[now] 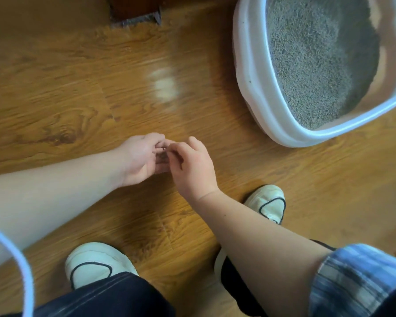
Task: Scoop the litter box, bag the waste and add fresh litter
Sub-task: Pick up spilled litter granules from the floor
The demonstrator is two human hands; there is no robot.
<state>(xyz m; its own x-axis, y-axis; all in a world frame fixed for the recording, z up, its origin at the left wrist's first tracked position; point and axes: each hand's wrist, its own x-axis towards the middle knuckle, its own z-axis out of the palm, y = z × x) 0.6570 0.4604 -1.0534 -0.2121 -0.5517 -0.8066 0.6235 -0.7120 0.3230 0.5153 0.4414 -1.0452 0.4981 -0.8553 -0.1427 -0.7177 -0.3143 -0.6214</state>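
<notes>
Head view, person crouched over a wooden floor [66, 99]. The litter box [245, 72], a white-rimmed pan, stands at far right, well apart from both hands; its grey litter [318, 65] is banked toward the left wall, leaving bare pan wall at the far right edge. The left hand [140, 159] and right hand [192, 165] meet at centre, above the boards. The left is cupped, its fingers curled round a small dark patch judged to be stray grains [161, 157]. The right-hand fingers [176, 148] are drawn together at that palm; motion blur hides whether they pinch a grain or are simply closed. Step in hand, as judged: gathering spilled grains from the floor, a tidying step beside the main scooping. No scoop, waste bag or fresh litter supply is in view, so progress cannot be fixed. The next move calls for keeping the cupped palm level while carrying it far and right over the box rim, or to a bag out of frame. Open boards lie between hands and box. Limits: a white cable [14, 255] at near left, the two shoes [94, 261] [268, 204] near, dark furniture [133, 8] far.
</notes>
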